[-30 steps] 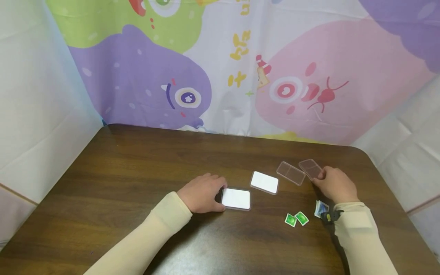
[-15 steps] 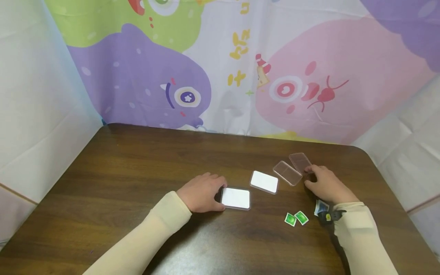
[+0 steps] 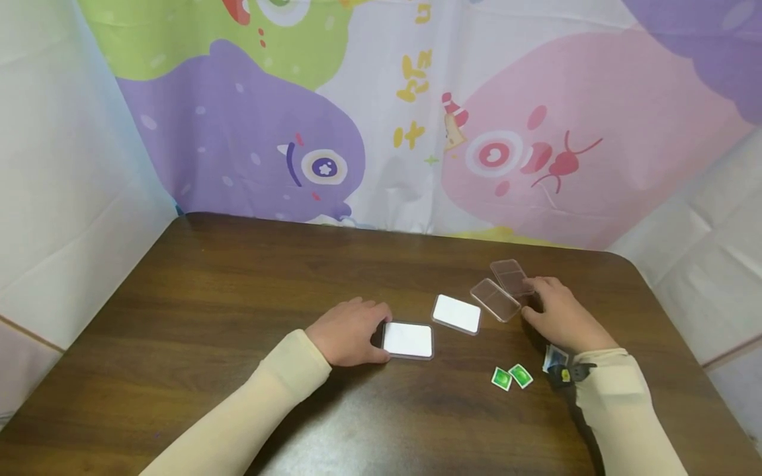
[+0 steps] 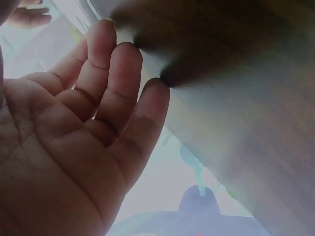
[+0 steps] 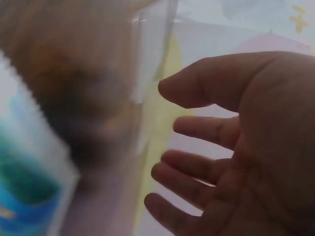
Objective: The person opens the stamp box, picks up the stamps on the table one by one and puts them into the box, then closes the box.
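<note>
Left hand (image 3: 347,334) grips the near white case (image 3: 408,340) at left; relaxed right hand (image 3: 568,317) touches the far clear case (image 3: 509,275).

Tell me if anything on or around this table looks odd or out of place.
I see no spill or damage. The backdrop looks oddly hung: its printed faces lie sideways. Near the right hand, two clear cases lie askew, at different angles.
</note>
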The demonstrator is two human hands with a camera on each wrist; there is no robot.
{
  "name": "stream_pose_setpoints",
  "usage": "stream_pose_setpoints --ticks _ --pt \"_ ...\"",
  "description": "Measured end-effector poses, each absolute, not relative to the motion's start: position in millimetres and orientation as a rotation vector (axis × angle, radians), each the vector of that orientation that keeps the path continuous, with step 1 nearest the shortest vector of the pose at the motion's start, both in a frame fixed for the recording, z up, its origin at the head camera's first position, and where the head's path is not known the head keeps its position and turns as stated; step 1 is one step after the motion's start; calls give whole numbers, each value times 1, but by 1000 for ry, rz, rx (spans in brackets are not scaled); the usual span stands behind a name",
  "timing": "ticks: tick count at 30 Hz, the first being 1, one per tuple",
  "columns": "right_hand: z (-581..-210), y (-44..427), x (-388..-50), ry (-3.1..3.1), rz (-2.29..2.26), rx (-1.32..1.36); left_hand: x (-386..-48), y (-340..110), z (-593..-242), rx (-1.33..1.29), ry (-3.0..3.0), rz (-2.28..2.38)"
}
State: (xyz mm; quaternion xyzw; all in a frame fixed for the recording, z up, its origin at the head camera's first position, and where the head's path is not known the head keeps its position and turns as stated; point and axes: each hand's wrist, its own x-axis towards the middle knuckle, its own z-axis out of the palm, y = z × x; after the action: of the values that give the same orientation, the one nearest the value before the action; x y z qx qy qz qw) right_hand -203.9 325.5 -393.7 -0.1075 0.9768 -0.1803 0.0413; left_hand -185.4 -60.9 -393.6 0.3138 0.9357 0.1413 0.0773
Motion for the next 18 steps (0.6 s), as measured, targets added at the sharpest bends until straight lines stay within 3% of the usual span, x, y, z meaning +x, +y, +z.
stream_pose_setpoints --ticks 11,18 --pt "-358 293 -181 2893 -622 -478 -186 -60 -395 937 2818 413" --pt "-361 275 -168 2667 -593 -407 -185 -60 -395 953 2815 387"
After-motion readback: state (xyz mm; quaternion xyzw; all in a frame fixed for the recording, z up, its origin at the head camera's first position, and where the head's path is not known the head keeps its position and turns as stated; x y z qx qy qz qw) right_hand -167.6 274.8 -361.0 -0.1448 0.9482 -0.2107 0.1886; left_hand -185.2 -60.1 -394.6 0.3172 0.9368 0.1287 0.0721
